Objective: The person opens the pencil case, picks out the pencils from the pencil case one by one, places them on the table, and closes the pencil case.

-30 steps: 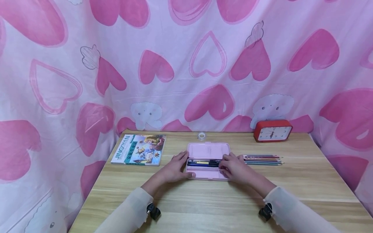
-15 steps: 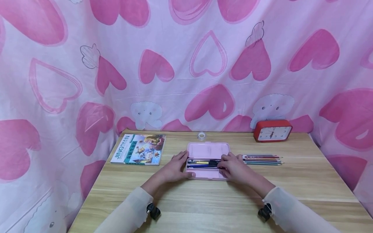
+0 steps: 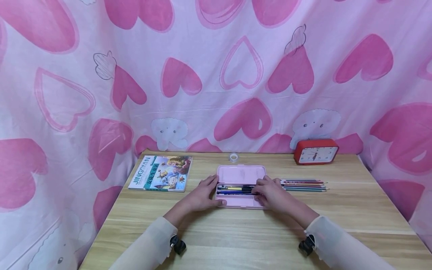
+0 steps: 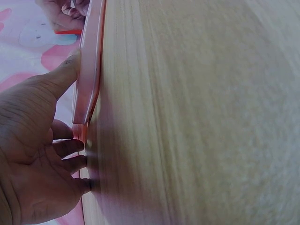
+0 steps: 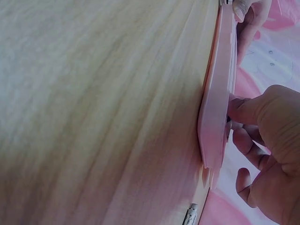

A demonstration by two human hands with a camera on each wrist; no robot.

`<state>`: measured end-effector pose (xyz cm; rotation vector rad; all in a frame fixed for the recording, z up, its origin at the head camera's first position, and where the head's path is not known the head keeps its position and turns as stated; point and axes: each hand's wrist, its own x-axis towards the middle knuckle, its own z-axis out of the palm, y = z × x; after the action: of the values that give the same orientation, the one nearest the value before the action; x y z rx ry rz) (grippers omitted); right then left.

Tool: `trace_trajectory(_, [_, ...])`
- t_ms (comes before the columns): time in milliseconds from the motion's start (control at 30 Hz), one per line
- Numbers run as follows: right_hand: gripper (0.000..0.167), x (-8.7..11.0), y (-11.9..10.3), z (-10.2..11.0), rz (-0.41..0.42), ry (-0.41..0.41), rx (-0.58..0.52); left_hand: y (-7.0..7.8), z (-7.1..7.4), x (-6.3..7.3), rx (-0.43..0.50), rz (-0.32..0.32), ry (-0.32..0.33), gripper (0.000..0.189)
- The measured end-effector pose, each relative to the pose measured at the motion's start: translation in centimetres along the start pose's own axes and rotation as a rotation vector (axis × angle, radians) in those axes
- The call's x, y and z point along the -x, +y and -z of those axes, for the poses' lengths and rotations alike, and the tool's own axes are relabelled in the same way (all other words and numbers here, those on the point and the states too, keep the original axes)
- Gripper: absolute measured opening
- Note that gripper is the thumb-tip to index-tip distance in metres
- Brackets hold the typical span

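Observation:
A pink pencil case (image 3: 241, 202) lies with its lid (image 3: 241, 173) raised at the back. Several pens (image 3: 233, 189), among them black, yellow and blue ones, lie in its long compartment. My left hand (image 3: 201, 193) holds the case's left end, thumb on the front edge and fingers by the back corner. In the left wrist view the thumb (image 4: 68, 70) presses the front wall. My right hand (image 3: 272, 193) reaches into the right end, its thumb and fingertips pinching the pens' black ends. In the right wrist view the thumb (image 5: 243, 108) dips behind the case's front wall.
Several coloured pencils (image 3: 303, 185) lie in a row just right of the case. A roll of tape (image 3: 233, 157) sits behind it, a red alarm clock (image 3: 316, 151) at the back right, and a book (image 3: 162, 173) on the left. A pink heart-print curtain (image 3: 189, 108) hangs behind the table.
My right hand has shifted slightly left within the case, and the blue pen beside it has moved a little. My left hand has stayed in place.

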<state>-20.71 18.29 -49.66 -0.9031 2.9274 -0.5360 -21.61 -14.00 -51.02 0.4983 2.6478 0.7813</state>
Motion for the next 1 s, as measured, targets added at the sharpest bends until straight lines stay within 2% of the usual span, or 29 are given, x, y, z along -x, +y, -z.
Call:
trace_trajectory(533, [0.021,-0.01,0.08,0.11,0.016,0.015,0.044,0.07,0.04,0.1,0.004,-0.018,0.0,0.111])
trace_trajectory(800, [0.024,0.39,0.14,0.59,0.021,0.058,0.051,0.26,0.2,0.18,0.01,-0.003,-0.004,0.111])
trace_trajectory(1000, [0.027,0.57,0.27,1.02,-0.017,0.056,0.054,0.29,0.16,0.18,0.014,0.0,-0.006,0.111])
